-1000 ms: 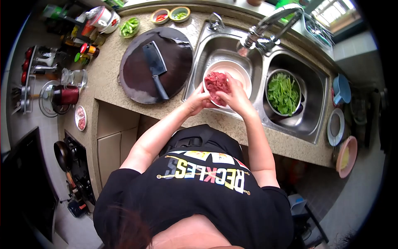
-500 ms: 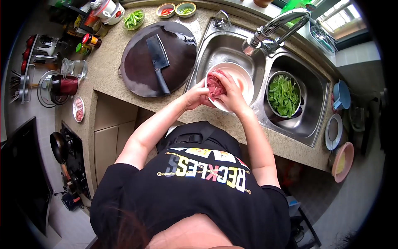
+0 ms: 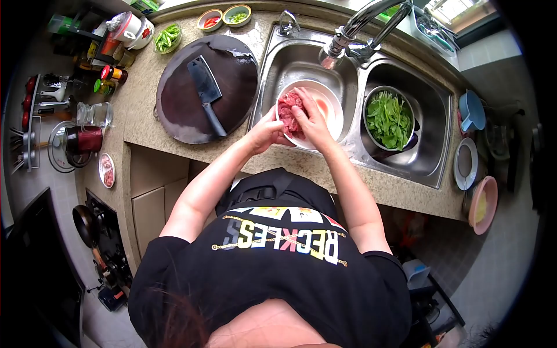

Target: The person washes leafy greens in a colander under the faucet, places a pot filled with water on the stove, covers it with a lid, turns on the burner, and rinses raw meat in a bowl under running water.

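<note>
A white bowl is tilted over the near edge of the left sink basin. Red raw sliced meat is gathered against its left side, with pinkish liquid in the rest. My left hand grips the bowl's left rim, its thumb by the meat and its other fingers partly hidden underneath. Over the meat lies my right hand, its fingers curved around the pile and pressing it to the bowl's wall.
A cleaver rests on a round dark chopping board to the left. The right basin holds a pot of leafy greens. A faucet arches over the sink. Small bowls of cut peppers stand at the back.
The view has shifted, so the counter and sink appear slightly further left. My right fingers have moved a little on the meat, and more of it shows; my left hand still holds the bowl.
</note>
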`<state>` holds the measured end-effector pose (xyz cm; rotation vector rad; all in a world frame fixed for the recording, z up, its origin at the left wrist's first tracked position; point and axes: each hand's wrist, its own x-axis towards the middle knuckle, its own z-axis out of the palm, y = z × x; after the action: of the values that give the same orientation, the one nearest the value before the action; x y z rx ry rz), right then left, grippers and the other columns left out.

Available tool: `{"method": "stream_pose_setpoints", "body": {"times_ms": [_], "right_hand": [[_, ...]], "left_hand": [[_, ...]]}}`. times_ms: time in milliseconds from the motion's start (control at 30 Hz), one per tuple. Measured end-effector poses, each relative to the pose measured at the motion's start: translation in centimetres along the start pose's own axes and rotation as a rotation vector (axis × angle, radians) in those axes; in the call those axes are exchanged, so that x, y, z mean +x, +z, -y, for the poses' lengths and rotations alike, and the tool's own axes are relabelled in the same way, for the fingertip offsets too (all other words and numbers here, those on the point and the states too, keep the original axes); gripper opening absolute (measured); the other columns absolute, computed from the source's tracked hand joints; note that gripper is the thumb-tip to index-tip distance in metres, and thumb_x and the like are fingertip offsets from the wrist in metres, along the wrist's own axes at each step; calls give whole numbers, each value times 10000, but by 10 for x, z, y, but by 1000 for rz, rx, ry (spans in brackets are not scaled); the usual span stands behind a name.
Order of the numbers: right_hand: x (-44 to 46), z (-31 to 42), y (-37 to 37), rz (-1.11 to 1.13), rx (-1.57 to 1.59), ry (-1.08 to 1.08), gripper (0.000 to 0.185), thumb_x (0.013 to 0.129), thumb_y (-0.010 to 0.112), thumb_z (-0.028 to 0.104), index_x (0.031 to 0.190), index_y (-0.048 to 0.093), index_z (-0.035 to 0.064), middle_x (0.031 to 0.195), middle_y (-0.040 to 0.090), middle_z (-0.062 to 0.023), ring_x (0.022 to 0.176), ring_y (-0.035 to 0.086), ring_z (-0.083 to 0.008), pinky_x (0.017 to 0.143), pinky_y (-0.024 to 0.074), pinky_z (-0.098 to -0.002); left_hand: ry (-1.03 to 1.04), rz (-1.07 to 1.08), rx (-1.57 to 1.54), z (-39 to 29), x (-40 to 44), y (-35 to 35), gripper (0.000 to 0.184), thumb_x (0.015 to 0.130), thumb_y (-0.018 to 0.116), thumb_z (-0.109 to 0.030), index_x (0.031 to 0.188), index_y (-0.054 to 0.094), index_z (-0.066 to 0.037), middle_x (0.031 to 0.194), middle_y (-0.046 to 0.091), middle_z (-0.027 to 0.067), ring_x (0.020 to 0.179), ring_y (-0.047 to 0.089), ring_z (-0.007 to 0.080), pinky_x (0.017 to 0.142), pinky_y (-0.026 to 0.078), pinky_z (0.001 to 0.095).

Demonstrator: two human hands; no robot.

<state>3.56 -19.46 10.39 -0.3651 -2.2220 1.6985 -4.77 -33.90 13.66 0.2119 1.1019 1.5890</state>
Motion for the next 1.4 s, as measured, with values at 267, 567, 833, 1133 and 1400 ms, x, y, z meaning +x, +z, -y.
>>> {"method": "stream_pose_setpoints", "body": {"times_ms": [267,567,833,1133,1400], "right_hand": [[3,-4,41,-54,198,-77,425,919,535,152,1313,380,114,1311,398,-99,1238,384,-235,1046,297,-352],[15,0,55,-129,492,-45,367,978,431,291,1293,309,147,1259,388,-57,1150,411,-166,988,341,-319],[24,26,54,-253,1060,149,337,1004,359,263,1308,257,159,1223,412,-61,1126,424,-154,958,366,-309],[20,1,49,-350,1156,202,376,1006,327,323,1322,224,145,1268,380,-54,1166,384,-147,1018,298,-306],[18,-8,57,-412,1111,189,356,1014,298,295,1320,221,130,1277,346,-56,1196,348,-150,1037,265,-304]], "left_hand": [[-75,-70,291,-19,1,7,641,761,478,-86,1354,236,-98,1171,462,131,871,629,235,613,593,358],[-65,-130,556,-47,10,25,598,770,478,-96,1314,234,-47,1123,442,145,804,639,242,556,586,325],[-264,-208,1000,-80,31,49,554,772,520,-166,1209,272,68,1016,513,202,763,643,257,516,565,326],[-466,-160,1178,-73,63,60,550,796,553,-206,1120,250,119,1003,517,245,802,649,304,549,582,360],[-476,-164,1084,-67,70,59,582,774,554,-191,1113,240,164,1005,526,286,744,659,339,495,575,383]]}}
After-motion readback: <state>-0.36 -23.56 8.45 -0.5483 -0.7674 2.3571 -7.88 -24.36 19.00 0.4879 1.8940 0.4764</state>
